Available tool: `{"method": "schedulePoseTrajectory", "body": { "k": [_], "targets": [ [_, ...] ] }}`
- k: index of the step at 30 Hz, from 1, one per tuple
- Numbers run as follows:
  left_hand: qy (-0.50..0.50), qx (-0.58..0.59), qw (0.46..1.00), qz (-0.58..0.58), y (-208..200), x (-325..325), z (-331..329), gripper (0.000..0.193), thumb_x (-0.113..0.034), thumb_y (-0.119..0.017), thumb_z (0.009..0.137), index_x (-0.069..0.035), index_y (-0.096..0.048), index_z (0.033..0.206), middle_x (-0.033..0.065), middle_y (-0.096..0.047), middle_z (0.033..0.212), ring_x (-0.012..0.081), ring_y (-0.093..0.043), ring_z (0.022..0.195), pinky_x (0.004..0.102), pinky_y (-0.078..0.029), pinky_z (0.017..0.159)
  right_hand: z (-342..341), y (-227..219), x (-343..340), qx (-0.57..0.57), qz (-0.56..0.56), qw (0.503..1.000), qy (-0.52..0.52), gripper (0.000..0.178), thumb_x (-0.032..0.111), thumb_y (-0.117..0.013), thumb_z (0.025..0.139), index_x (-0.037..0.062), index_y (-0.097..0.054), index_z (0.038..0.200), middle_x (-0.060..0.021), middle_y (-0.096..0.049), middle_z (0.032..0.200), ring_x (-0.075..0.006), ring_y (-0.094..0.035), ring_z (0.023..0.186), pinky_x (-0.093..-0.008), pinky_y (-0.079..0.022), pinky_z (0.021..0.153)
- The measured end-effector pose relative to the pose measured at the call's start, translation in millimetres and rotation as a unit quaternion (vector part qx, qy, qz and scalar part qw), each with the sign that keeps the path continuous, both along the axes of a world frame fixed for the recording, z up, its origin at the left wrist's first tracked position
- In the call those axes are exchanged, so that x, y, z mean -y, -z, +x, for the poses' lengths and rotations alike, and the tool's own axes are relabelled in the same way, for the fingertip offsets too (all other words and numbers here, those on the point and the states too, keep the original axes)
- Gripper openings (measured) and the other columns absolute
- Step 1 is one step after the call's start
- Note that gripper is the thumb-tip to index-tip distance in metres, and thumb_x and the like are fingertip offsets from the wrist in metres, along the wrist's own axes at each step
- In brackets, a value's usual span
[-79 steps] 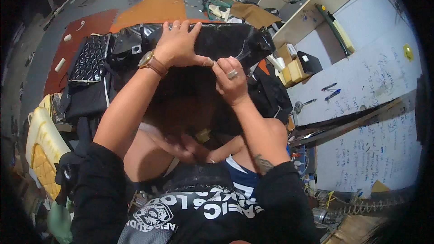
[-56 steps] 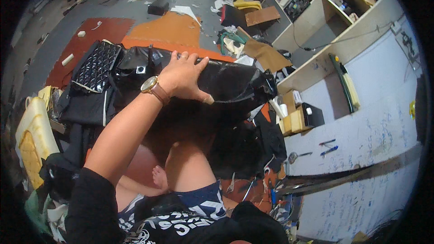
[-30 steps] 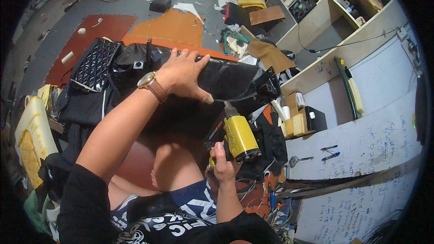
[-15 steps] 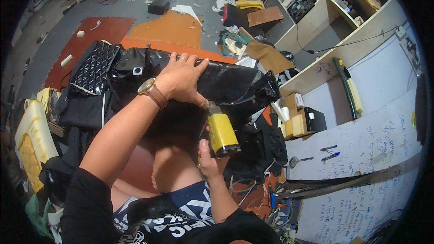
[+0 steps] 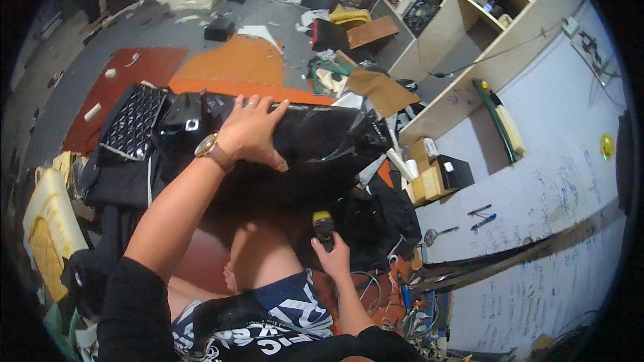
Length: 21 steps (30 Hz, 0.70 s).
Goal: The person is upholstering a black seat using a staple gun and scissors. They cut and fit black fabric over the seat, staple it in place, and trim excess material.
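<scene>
A long padded piece covered in shiny black vinyl [image 5: 312,135] lies across in front of my legs. My left hand [image 5: 251,131] rests on its top, fingers spread toward the far edge and thumb toward me. My right hand [image 5: 333,255] is closed around a yellow-and-black handheld tool [image 5: 323,222], which looks like a staple gun. It is seen end-on, below the near side of the padded piece and apart from it. Quilted black material [image 5: 136,121] adjoins the padded piece's left end. The underside of the piece is in dark shadow.
At the right stands a white board [image 5: 530,181] with pens [image 5: 483,220] on it, beside wooden shelving [image 5: 463,40]. Yellow foam blocks [image 5: 429,184] sit near the padded piece's right end. Cream foam [image 5: 54,228] is at left. Scraps litter the floor around an orange sheet [image 5: 235,64].
My right hand has drawn the yellow-and-black tool away from my left thumb, down toward me, and turned it end-on. My left hand keeps its place on the padded piece. The whole view has shifted slightly.
</scene>
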<state>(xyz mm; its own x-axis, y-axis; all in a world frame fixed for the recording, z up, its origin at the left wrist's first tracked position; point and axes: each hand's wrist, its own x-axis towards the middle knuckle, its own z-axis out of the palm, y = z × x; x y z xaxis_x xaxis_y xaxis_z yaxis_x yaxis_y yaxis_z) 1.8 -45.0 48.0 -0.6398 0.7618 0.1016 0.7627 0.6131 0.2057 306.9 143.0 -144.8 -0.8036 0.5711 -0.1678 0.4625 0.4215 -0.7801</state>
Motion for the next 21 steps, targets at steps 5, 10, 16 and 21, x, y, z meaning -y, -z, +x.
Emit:
{"method": "schedulePoseTrajectory", "body": {
  "k": [5, 10, 16, 21],
  "targets": [
    [-0.004, -0.029, 1.000, 0.011, 0, 8, 35, 0.133, -0.066, -0.090, 0.056, -0.006, -0.036, 0.162, 0.0224, -0.039, 0.163, 0.0454, -0.031, 0.153, 0.0621, -0.021, 0.125, 96, 130, -23, 0.196, 0.120, 0.973, 0.031, 0.078, 0.057, -0.079, 0.083, 0.0061, -0.065, 0.141, -0.0277, -0.072, 0.121, -0.0452, -0.069, 0.114, -0.0509, -0.054, 0.098],
    [-0.011, -0.048, 0.999, -0.019, -2, 13, 78, 0.135, -0.060, -0.093, 0.056, -0.003, -0.032, 0.162, 0.0231, -0.031, 0.167, 0.0444, -0.022, 0.158, 0.0659, -0.018, 0.125, 77, 91, -18, 0.062, 0.126, 0.990, 0.018, 0.038, 0.035, -0.075, 0.092, -0.0007, -0.079, 0.104, -0.0261, -0.076, 0.101, -0.0415, -0.074, 0.099, -0.0503, -0.057, 0.088],
    [0.021, -0.101, 0.994, -0.027, 8, -32, 139, 0.131, -0.050, -0.093, 0.062, 0.006, -0.027, 0.160, 0.0243, -0.027, 0.169, 0.0413, -0.020, 0.160, 0.0687, -0.016, 0.124, -25, -145, 19, -0.184, 0.024, 0.980, 0.072, 0.050, 0.047, -0.076, 0.093, -0.0033, -0.075, 0.088, -0.0221, -0.074, 0.081, -0.0369, -0.072, 0.075, -0.0455, -0.055, 0.074],
    [0.040, -0.141, 0.987, 0.064, 27, -58, 164, 0.102, -0.029, -0.080, 0.076, 0.001, -0.032, 0.161, 0.0225, -0.028, 0.169, 0.0401, -0.023, 0.159, 0.0660, -0.018, 0.125, -42, -141, 12, -0.154, 0.192, 0.964, 0.098, 0.050, 0.043, -0.067, 0.102, -0.0041, -0.073, 0.086, -0.0126, -0.060, 0.062, -0.0161, -0.062, 0.059, -0.0389, -0.051, 0.062]
  ]
}}
